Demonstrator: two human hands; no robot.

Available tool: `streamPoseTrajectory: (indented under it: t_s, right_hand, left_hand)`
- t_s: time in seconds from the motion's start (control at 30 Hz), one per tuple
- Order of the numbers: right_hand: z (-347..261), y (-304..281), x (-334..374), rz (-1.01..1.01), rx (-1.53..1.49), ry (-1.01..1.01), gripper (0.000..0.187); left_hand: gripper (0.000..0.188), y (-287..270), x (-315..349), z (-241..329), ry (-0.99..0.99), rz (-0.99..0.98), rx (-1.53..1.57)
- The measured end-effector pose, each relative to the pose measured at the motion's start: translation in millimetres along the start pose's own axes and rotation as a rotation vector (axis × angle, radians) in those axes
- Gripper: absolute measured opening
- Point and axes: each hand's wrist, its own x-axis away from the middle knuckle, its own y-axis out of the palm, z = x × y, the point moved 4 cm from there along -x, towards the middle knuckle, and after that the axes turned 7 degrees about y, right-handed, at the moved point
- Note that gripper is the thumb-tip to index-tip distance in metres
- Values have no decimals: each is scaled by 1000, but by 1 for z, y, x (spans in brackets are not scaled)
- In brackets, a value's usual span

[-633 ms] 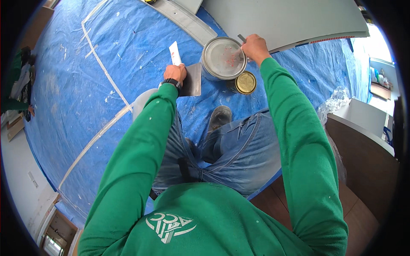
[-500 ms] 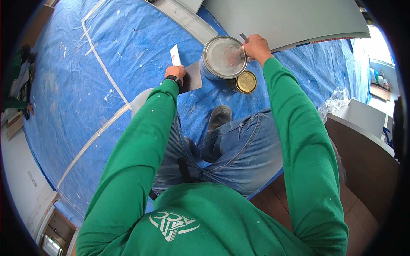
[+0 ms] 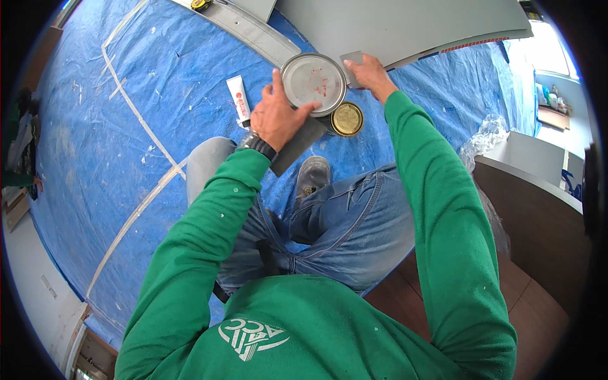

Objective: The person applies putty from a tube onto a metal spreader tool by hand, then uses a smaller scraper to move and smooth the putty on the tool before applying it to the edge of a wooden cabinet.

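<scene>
A large metal can (image 3: 310, 77) stands upright on the blue sheet, red smears on its grey top. My left hand (image 3: 278, 117) lies against the can's near left side, fingers spread, its thumb over the rim. Beneath that hand a dark flat plate (image 3: 299, 149) shows in part. To the can's right, my right hand (image 3: 372, 76) is closed on a scraper with a grey rectangular blade (image 3: 352, 62); its handle is hidden. A white tube (image 3: 239, 100) with red print and a black cap rests beyond my left hand. Close by the big can sits a small gold-topped tin (image 3: 347, 119).
Blue sheeting (image 3: 158, 95) with tape lines covers the floor. Large grey panels (image 3: 405, 28) lie at the far right, beside a pale strip (image 3: 247, 31) bearing a tape measure (image 3: 201, 5). A brown cabinet panel (image 3: 532, 202) stands at right. Another person's hand (image 3: 38, 184) shows far left.
My left hand has let go of the white tube, which now lies on the sheet, and has moved to the can with fingers spread. In my right hand, the scraper's blade has turned flatter to view.
</scene>
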Motion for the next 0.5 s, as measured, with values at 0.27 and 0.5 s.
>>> streamPoseTrajectory:
  t_s: [0.27,0.5]
  right_hand:
    - [10,-1,2,-93,-150,77,60]
    - [13,1,4,105,20,-23,64]
  left_hand:
    - [143,30,2,-4,-36,-124,18]
    - [143,27,-1,-2,-20,-143,33]
